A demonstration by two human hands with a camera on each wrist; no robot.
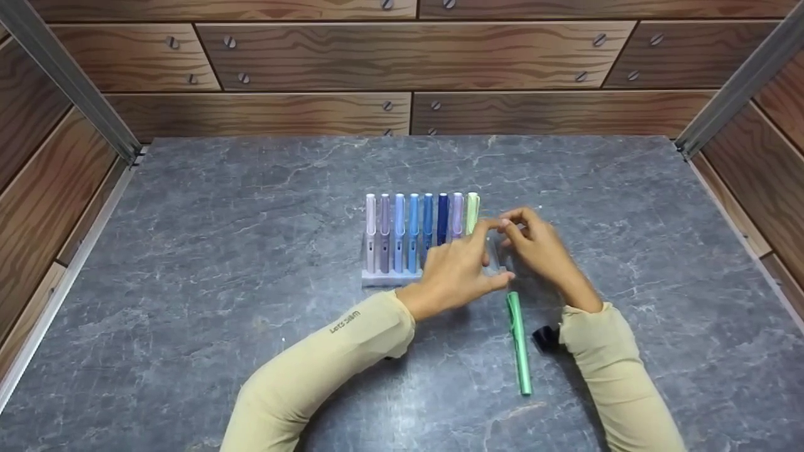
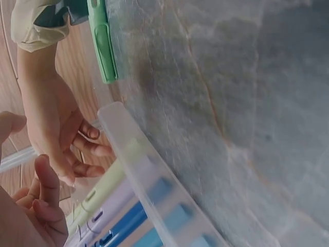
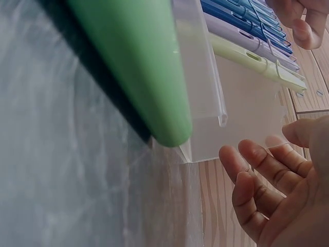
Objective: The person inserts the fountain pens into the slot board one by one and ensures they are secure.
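A clear pen stand (image 1: pixel 389 280) holds a row of several capped pens, from pale lilac through blues to a light-green pen (image 1: pixel 472 210) at the right end. My left hand (image 1: pixel 457 271) reaches over the stand's right part, thumb spread away and index finger stretched to the right hand. At the stand's right edge, my right hand (image 1: pixel 537 242) pinches the clear sheet (image 3: pixel 241 121) lightly between thumb and index fingertip; the other fingers are loosely bent. A green pen (image 1: pixel 519 345) lies on the table in front of the stand's right end.
The black strap piece (image 1: pixel 545 339) at the right wrist is beside the green pen. A grey marbled tabletop (image 1: pixel 220 251) extends around the stand. Wood-patterned panels (image 1: pixel 408 56) enclose the back and sides, with metal posts (image 1: pixel 728 88) at the corners.
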